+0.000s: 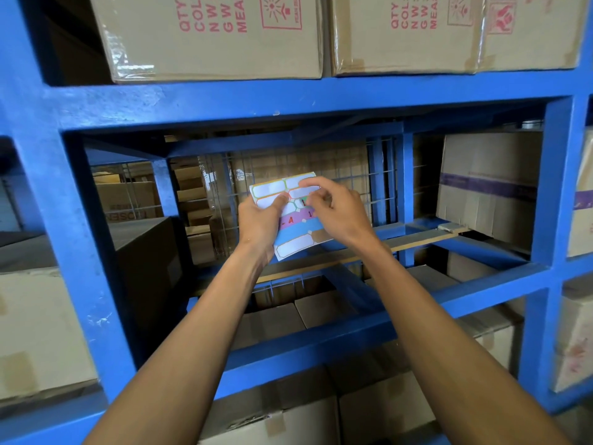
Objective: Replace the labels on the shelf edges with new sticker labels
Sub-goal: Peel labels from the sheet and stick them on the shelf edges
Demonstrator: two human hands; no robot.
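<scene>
Both hands are up in front of the middle shelf opening, the sticker sheet between them: left hand on its left edge, right hand over its right half, fingertips on a label near the sheet's centre. Behind the sheet runs a wire mesh panel, boxes beyond it. Above, on the upper shelf beam, two cartons sit side by side. To the right inside the opening, a box. Below the lower beam, more boxes.
</scene>
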